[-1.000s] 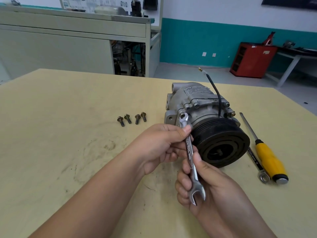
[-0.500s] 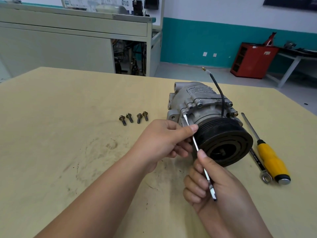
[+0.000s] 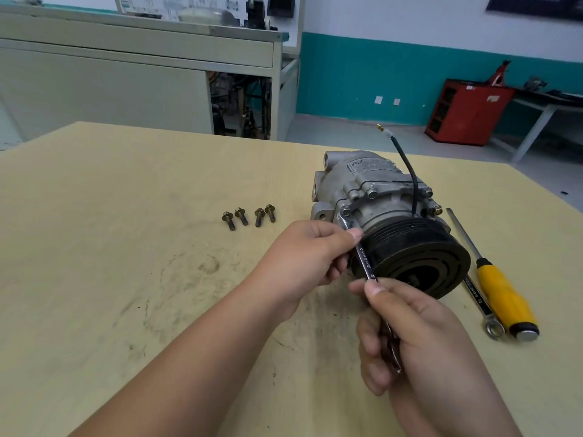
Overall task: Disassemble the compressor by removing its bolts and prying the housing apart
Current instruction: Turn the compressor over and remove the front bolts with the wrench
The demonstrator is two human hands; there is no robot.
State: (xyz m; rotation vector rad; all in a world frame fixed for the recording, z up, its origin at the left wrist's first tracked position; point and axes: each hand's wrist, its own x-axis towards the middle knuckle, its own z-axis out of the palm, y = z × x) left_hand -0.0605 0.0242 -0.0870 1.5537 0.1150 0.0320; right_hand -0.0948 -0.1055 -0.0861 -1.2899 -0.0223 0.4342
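Note:
A grey metal compressor (image 3: 375, 187) with a black pulley (image 3: 413, 257) facing me lies on the yellow table (image 3: 126, 263). A silver open-end wrench (image 3: 366, 261) has its jaw on a bolt (image 3: 346, 211) at the housing's front left. My left hand (image 3: 303, 260) pinches the wrench's upper shaft just below the jaw. My right hand (image 3: 407, 329) grips the lower shaft, thumb along it; the wrench's far end is mostly hidden in that hand. Several removed bolts (image 3: 249, 216) lie in a row left of the compressor.
A yellow-handled screwdriver (image 3: 501, 294) and a second wrench (image 3: 479, 304) lie right of the pulley. A black wire (image 3: 407, 168) sticks up from the compressor. Beyond the table stand a grey cabinet (image 3: 126, 74) and a red cart (image 3: 467, 111).
The wrench has turned about the bolt, its lower end swinging right and toward me with my right hand. My left hand stayed pinching near the jaw.

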